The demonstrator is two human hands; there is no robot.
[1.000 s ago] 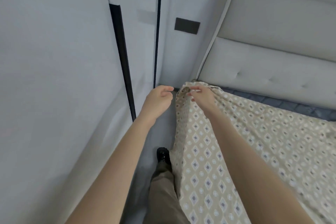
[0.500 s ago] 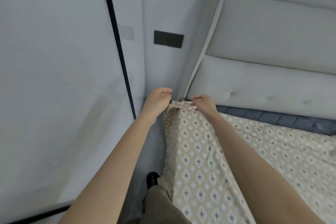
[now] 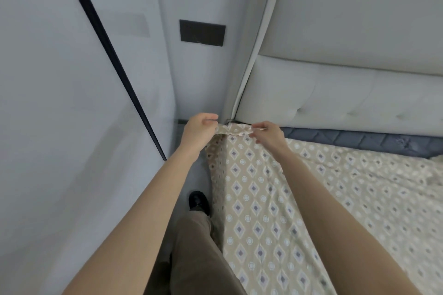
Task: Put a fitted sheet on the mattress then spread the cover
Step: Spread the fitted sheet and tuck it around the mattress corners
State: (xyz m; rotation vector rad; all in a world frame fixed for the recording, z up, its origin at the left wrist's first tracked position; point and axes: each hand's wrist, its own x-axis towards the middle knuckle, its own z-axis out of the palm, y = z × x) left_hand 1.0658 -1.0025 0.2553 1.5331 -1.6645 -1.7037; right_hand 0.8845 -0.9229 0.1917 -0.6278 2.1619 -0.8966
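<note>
Fingers (image 3: 262, 127) pinch the fitted sheet (image 3: 263, 199) hem, stretched parallel to the headboard (image 3: 347, 103).

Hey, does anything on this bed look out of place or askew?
The fitted sheet isn't fully on: a strip of dark blue mattress shows bare along the headboard, and the cloth lies wrinkled at the right. The left hand and right hand pinch its bunched hem at the corner. Nothing looks damaged.

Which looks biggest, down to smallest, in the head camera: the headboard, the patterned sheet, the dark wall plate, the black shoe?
1. The headboard and the patterned sheet: both huge, too alike to rank.
2. The dark wall plate.
3. The black shoe, partly hidden by the trouser leg.
</note>
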